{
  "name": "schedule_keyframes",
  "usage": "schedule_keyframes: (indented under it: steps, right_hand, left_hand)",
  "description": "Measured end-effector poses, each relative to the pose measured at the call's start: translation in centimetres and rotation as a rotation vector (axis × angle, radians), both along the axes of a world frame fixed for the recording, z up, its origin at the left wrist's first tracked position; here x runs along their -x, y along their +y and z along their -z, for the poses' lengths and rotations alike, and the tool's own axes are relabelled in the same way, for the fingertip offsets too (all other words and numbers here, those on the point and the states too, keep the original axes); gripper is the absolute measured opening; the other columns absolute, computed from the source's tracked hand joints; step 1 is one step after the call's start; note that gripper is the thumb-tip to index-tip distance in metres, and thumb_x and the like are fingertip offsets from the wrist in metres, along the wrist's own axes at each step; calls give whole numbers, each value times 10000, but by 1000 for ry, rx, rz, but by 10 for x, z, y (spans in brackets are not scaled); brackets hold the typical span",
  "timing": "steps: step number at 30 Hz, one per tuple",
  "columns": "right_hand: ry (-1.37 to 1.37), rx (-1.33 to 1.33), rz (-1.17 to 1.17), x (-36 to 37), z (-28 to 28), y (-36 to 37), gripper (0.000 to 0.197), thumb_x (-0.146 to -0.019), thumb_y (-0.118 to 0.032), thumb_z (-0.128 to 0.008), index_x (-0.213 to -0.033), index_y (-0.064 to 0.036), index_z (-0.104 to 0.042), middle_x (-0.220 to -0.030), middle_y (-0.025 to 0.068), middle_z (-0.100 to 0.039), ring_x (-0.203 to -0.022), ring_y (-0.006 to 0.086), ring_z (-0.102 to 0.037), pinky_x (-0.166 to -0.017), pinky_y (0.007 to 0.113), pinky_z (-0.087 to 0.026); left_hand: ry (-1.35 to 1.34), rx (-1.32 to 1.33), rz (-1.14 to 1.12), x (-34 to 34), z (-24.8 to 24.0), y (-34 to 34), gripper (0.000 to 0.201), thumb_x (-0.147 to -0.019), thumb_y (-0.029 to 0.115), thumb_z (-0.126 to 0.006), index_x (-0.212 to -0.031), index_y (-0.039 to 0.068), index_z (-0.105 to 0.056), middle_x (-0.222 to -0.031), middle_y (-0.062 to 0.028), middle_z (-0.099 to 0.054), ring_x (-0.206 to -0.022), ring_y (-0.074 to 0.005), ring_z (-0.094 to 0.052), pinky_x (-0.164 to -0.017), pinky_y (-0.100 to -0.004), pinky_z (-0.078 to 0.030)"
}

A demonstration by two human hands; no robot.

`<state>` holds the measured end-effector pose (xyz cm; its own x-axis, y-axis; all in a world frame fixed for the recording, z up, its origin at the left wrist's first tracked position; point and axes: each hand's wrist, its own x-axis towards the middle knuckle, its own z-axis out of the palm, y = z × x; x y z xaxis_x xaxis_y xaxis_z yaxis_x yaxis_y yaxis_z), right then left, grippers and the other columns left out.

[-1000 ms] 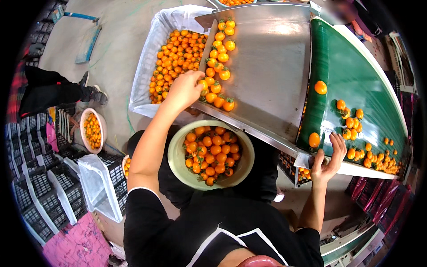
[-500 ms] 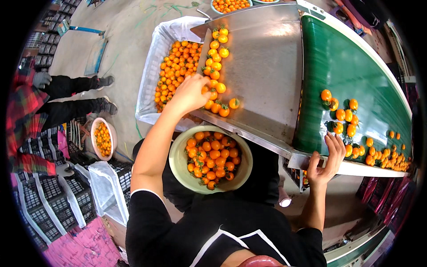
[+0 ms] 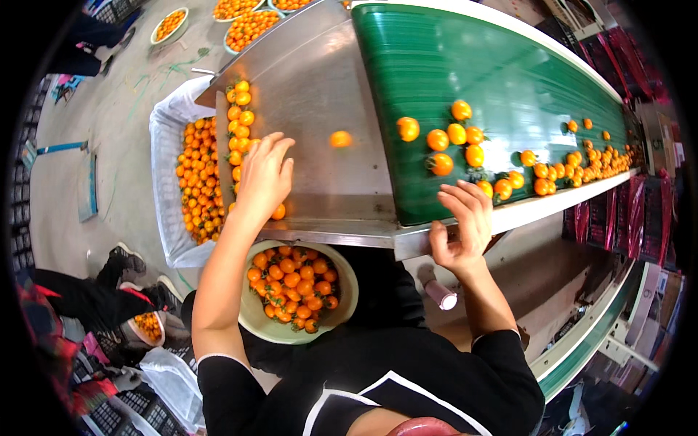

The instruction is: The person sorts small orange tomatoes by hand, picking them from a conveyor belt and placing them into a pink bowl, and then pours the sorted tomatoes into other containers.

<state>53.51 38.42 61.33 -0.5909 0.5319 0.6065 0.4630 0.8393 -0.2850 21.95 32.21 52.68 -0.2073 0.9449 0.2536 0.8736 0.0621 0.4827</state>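
Note:
My left hand (image 3: 265, 174) hovers over the metal chute (image 3: 313, 94), fingers stretched out and nothing seen in them. It partly covers a row of orange cherry tomatoes (image 3: 234, 127) along the chute's left lip. One lone cherry tomato (image 3: 340, 139) lies on the metal to the right of that hand. At the near edge of the green conveyor belt (image 3: 392, 65), my right hand (image 3: 465, 221) is open, thumb apart, fingertips close to tomatoes (image 3: 502, 189) on the belt. Between my arms, on my lap, rests a pale bowl (image 3: 349, 291) of cherry tomatoes.
A white-lined crate (image 3: 163, 145) of tomatoes stands under the chute's left end. Several tomato-filled basins, including one basin (image 3: 251, 29), sit on the floor beyond. At lower left is a person (image 3: 65, 291) beside black crates. A pink cup (image 3: 440, 294) stands below the belt.
The view has swung right. My left hand has moved right, off the tomato row, and its fingers have straightened. More tomatoes lie near the belt's left end; my right hand stays at the belt's edge.

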Motion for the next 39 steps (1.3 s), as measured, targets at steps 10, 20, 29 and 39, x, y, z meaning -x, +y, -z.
schedule_keyframes:
  steps: [10,20,29,39]
  right_hand:
    - [115,-75,-88,-7,2,0,291,-619,-16,-634,-905,-55,-666,-951,72,-683,-900,275,-642,-807,388,-517]
    - [253,-48,218,-69,-26,38,235,-773,126,-568,-944,-13,-650,-925,141,-661,-900,324,-633,-866,401,-494]
    - [824,505,251,-88,5,53,135,-928,30,-529,-1014,15,-631,-1006,48,-634,-908,91,-560,-815,217,-430]
    - [845,430,223,-87,5,55,112,-896,59,-531,-942,25,-627,-988,86,-631,-954,153,-578,-876,270,-440]
  left_hand:
    - [-476,23,275,-123,-78,49,560,-789,120,-733,-1304,86,-514,-1179,-135,-521,-930,-270,-639,-818,-357,-535]
    - [-44,-76,214,-141,-80,56,507,-804,96,-696,-1286,150,-550,-1270,-158,-469,-1032,-344,-588,-819,-441,-540]
    - [197,-164,313,-148,-87,77,353,-766,133,-716,-1098,97,-602,-958,-85,-583,-967,-248,-562,-791,-391,-455]
    - [6,64,565,-209,-97,84,335,-797,160,-699,-1114,113,-602,-955,-120,-548,-899,-315,-616,-785,-435,-526]
